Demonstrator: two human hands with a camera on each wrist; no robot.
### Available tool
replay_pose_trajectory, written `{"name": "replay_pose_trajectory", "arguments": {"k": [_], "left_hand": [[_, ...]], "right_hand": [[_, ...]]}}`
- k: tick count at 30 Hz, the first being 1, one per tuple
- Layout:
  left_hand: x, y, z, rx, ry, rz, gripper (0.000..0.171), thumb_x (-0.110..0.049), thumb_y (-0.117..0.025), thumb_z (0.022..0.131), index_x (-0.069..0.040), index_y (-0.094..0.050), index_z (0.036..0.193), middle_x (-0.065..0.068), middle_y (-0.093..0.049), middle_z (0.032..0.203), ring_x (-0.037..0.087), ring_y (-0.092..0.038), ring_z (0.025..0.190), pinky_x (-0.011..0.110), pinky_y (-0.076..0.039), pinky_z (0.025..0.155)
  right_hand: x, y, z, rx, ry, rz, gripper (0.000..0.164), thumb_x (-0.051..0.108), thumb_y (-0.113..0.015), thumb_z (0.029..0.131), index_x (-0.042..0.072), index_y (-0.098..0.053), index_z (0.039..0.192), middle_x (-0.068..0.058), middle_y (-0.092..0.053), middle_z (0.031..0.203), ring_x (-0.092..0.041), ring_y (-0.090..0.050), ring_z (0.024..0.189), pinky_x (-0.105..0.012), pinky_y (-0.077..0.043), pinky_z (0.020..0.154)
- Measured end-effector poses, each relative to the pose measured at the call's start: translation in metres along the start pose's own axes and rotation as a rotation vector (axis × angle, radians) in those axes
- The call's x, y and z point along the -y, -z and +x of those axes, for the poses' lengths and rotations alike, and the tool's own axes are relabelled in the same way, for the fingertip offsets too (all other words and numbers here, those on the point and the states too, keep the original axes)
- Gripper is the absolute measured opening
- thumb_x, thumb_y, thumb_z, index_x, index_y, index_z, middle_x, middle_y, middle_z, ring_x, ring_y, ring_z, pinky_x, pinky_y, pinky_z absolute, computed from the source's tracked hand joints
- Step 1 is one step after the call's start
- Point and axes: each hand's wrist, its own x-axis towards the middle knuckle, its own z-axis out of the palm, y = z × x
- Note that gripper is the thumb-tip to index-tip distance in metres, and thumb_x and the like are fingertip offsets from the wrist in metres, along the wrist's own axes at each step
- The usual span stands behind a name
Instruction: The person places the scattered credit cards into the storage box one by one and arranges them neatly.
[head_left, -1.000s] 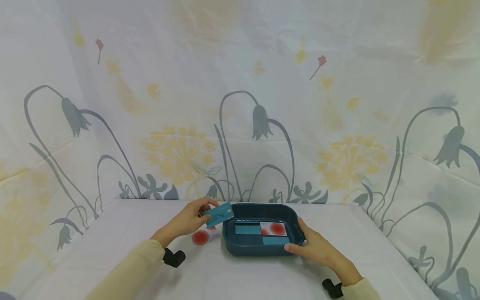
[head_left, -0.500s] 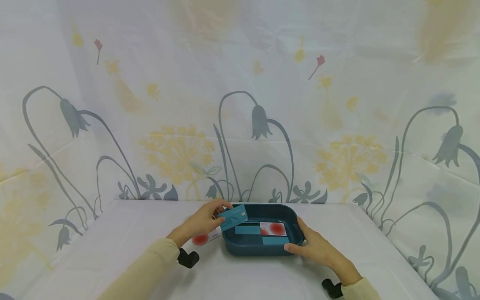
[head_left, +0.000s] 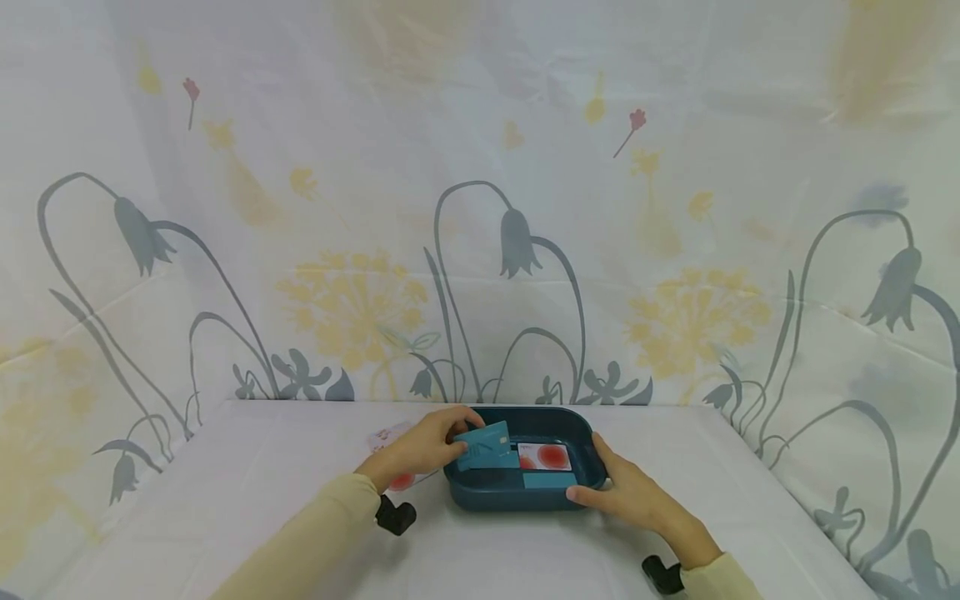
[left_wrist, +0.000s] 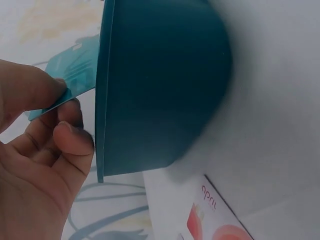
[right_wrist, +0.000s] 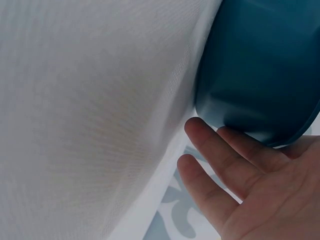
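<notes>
My left hand (head_left: 427, 443) pinches a blue plastic card (head_left: 483, 445) between thumb and fingers over the left part of a dark teal tray (head_left: 517, 502). In the left wrist view this card (left_wrist: 77, 70) shows above the tray's rim, fingertips right beside the wall. Inside the tray lie a white card with a red circle (head_left: 553, 457), a blue card (head_left: 550, 481) near the front, and another blue card (head_left: 514, 461), partly hidden behind the held one. At the right end, my right hand (head_left: 637, 490) rests against the tray, thumb at the front rim, fingers extended along the outer wall.
White cards with red prints lie on the white table left of the tray, partly hidden by the left hand; one card (left_wrist: 215, 215) reads "april". Black wrist cameras hang below both wrists. A flower-printed cloth (head_left: 480, 292) stands behind the table.
My left hand has moved right with the blue card, from beside the tray's left end to over its inside, and lower. The right hand stays at the tray's right end.
</notes>
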Motion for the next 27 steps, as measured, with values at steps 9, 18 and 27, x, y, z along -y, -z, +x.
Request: {"name": "replay_pose_trajectory", "arguments": {"k": [9,18,27], "left_hand": [[-0.003,-0.005,0.010,0.055,0.055,0.038,0.029,-0.001,-0.059,0.090,-0.015,-0.059,0.116,-0.002,-0.056,0.083,0.014,-0.051,0.073,0.027,-0.046,0.067],[-0.004,-0.008,0.021,0.128,0.030,0.105,0.032,0.003,-0.060,0.085,-0.013,-0.062,0.112,0.002,-0.060,0.085,0.011,-0.052,0.073,0.027,-0.045,0.070],[-0.007,-0.018,0.027,0.186,0.087,0.152,0.033,0.002,-0.060,0.086,-0.017,-0.064,0.113,0.002,-0.061,0.098,0.012,-0.052,0.079,0.029,-0.046,0.073]], "right_hand": [[0.002,0.000,-0.001,0.005,-0.019,0.006,0.103,0.055,-0.064,0.083,-0.003,-0.013,0.151,-0.026,-0.028,0.150,-0.043,-0.033,0.134,-0.061,-0.030,0.102],[0.002,0.001,-0.001,0.012,-0.013,0.020,0.103,0.054,-0.065,0.083,-0.004,-0.012,0.150,-0.026,-0.027,0.150,-0.043,-0.032,0.134,-0.061,-0.029,0.103],[0.002,0.001,-0.001,-0.001,0.003,0.017,0.105,0.056,-0.065,0.082,-0.004,-0.012,0.150,-0.026,-0.026,0.150,-0.043,-0.031,0.135,-0.059,-0.029,0.104]]}}
